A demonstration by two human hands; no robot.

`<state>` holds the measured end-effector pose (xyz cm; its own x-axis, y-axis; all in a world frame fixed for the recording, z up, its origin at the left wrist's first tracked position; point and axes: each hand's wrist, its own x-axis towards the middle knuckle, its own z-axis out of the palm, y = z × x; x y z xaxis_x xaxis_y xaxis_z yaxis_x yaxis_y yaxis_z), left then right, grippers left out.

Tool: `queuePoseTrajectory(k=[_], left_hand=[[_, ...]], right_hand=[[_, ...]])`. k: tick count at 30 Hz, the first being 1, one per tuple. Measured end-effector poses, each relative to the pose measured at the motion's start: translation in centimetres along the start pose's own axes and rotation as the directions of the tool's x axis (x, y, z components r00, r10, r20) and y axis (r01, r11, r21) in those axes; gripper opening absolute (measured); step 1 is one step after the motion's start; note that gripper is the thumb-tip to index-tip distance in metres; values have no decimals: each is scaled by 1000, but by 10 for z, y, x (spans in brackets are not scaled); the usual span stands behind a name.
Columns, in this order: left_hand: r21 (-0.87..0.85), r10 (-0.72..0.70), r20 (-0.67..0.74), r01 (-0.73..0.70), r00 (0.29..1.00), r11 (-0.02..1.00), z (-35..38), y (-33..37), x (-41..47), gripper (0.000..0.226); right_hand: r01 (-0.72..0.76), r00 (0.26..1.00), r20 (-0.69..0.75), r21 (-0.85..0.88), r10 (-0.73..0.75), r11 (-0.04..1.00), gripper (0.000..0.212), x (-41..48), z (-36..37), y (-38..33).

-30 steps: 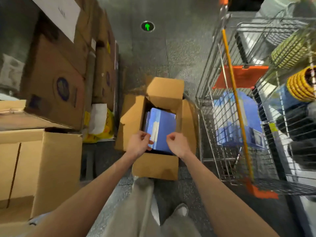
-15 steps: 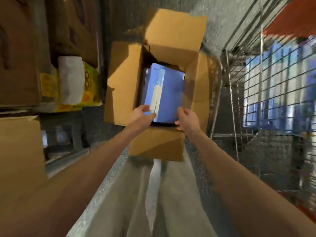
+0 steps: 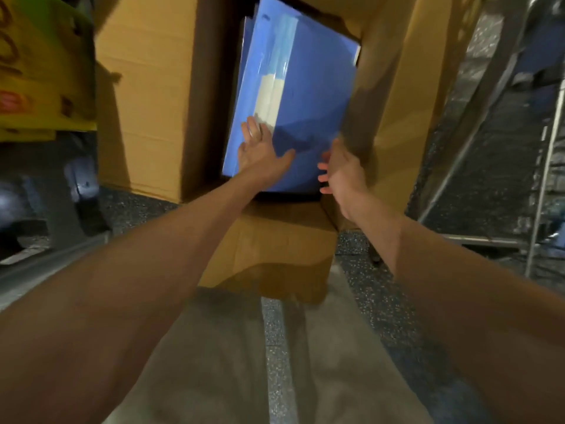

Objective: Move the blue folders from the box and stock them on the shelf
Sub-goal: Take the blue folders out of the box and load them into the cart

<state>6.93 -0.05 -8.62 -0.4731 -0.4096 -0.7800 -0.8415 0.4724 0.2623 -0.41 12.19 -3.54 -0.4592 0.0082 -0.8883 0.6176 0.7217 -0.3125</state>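
Observation:
An open cardboard box point(image 3: 146, 96) stands on the floor in front of me, its flaps spread. Inside it lies a stack of blue folders point(image 3: 305, 96); the top one has a clear spine strip and a pale label. My left hand point(image 3: 260, 151) lies flat on the top folder's near left part, fingers straight. My right hand point(image 3: 339, 169) is at the stack's near right edge with fingers spread and loosely bent; whether it touches the folder I cannot tell. The shelf is not in view.
A wire cart point(image 3: 501, 148) stands close on the right of the box. Yellow packaged goods point(image 3: 42, 71) sit at the upper left above a dark gap. My legs in light trousers point(image 3: 214, 362) are below, on speckled grey floor point(image 3: 367, 301).
I have bent down much closer to the box, which now fills the view. My left hand has slid onto the top folder's cover and my right hand has shifted to its right edge.

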Motion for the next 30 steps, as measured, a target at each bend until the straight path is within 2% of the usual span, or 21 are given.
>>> queuePoseTrajectory(k=[4, 7, 8, 11, 12, 14, 16, 18, 19, 21, 23, 26, 30], left_hand=[[-111, -15, -47, 10, 999, 994, 21, 2, 0, 88], [-96, 74, -69, -80, 995, 992, 26, 0, -14, 83], [-98, 124, -59, -129, 991, 987, 28, -2, -20, 80], [-158, 324, 17, -317, 946, 935, 29, -4, -39, 70], [-164, 389, 62, -375, 919, 912, 29, -3, -44, 65], [-152, 460, 131, -441, 878, 885, 29, -2, -46, 58], [-159, 435, 31, -425, 900, 891, 25, -3, -42, 61], [-178, 290, -105, -305, 951, 936, 19, -5, -29, 72], [-180, 211, -124, -231, 970, 956, 16, -6, -21, 78], [-191, 120, -74, -132, 990, 973, 12, -9, -7, 87], [-197, 124, -1, -122, 992, 973, 15, -9, -2, 91], [-156, 192, 36, -184, 981, 970, 23, -7, -11, 94], [-273, 225, 18, -212, 974, 938, 24, -9, -29, 86]], right_hand=[[12, 1000, -12, -21, -12, 1000, 56, 29, 5, 4], [73, 997, 10, -12, -73, 997, 47, 32, 3, -1], [93, 995, 33, 3, -93, 996, 51, 33, 1, -6], [110, 994, 21, 82, -112, 991, 93, 46, -1, -16], [142, 990, -1, 55, -143, 988, 93, 53, -2, -17], [203, 978, -44, -53, -205, 978, 71, 55, -8, -25], [250, 963, -63, -152, -262, 956, 48, 60, -15, -23], [273, 953, -68, -215, -294, 937, 41, 66, -20, -18], [279, 951, -67, -224, -300, 934, 41, 68, -21, -16], [287, 948, -67, -235, -311, 928, 43, 69, -20, -15], [296, 943, -70, -271, -325, 916, 44, 71, -20, -14], [299, 940, -80, -276, -332, 913, 45, 73, -19, -12], [293, 944, -82, -236, -319, 927, 43, 69, -19, -9]])
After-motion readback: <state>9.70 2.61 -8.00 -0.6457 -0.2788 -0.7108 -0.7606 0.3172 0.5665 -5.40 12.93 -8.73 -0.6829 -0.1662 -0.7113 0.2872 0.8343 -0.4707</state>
